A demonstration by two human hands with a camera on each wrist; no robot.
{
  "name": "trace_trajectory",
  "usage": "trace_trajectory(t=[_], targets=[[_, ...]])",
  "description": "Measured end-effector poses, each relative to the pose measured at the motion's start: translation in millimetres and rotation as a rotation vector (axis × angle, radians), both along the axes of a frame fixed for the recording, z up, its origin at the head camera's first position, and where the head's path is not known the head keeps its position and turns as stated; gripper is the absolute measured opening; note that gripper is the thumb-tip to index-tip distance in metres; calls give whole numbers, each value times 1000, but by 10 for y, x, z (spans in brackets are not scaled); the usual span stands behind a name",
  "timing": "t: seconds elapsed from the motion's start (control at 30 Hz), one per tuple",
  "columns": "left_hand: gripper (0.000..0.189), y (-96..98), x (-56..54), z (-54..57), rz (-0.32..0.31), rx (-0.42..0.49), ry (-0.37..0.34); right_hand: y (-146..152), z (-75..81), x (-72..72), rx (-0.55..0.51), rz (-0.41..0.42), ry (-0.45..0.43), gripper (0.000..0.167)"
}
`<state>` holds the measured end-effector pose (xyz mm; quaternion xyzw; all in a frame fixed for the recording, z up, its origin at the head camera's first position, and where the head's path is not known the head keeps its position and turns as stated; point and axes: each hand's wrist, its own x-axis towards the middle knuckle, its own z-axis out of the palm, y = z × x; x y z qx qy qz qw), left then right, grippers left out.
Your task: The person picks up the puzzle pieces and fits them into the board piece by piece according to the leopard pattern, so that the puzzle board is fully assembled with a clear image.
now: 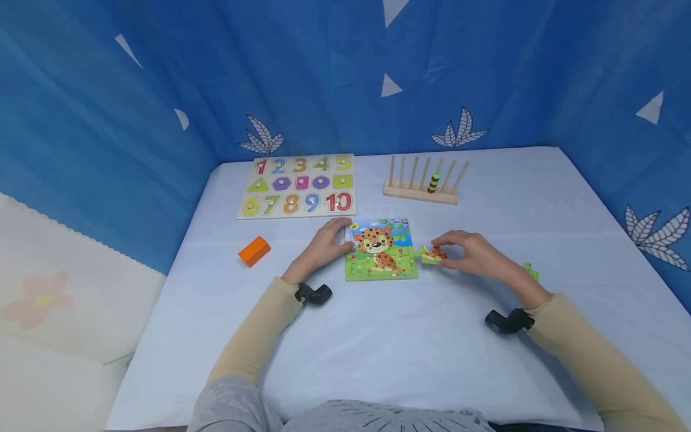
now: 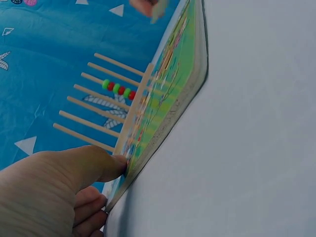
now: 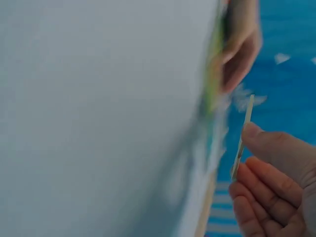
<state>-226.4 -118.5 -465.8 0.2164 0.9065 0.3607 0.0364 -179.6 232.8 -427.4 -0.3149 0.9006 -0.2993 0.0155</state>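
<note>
A jigsaw puzzle board (image 1: 381, 255) with a spotted leopard cub picture lies on the table. My left hand (image 1: 326, 243) holds it by the upper left corner; in the left wrist view the thumb (image 2: 111, 168) rests on the board's edge and the other fingers are curled beside it. To the right of the board, my right hand (image 1: 472, 256) pinches a puzzle piece (image 1: 431, 255), green with orange spotted fur, between thumb and fingers. That piece (image 3: 243, 136) is seen edge-on in the right wrist view. Another green puzzle piece (image 1: 531, 272) is partly hidden behind the right forearm.
A wooden number and shape board (image 1: 297, 186) lies at the back left. Right of it stands a wooden peg rack (image 1: 420, 191) with red and green beads (image 1: 433, 183) on one peg. An orange block (image 1: 254, 251) lies left of my left hand. Blue curtain surrounds the table's back.
</note>
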Motion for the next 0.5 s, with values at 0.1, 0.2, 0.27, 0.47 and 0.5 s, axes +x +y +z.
trace_trajectory(t=[0.1, 0.2, 0.27, 0.47, 0.5], targets=[[63, 2, -7, -25, -5, 8, 6, -280, 78, -13, -29, 71, -16, 40], [63, 11, -9, -42, -11, 15, 1, -546, 74, -36, 2, 126, -25, 39], [62, 14, -9, -47, -15, 13, 3, -676, 40, -55, 24, 147, -28, 40], [63, -5, -4, -6, -15, 7, 9, -885, -22, -109, 91, 168, -48, 39], [63, -11, -1, -5, -11, 2, 4, -907, -25, -113, 106, 167, -55, 39]])
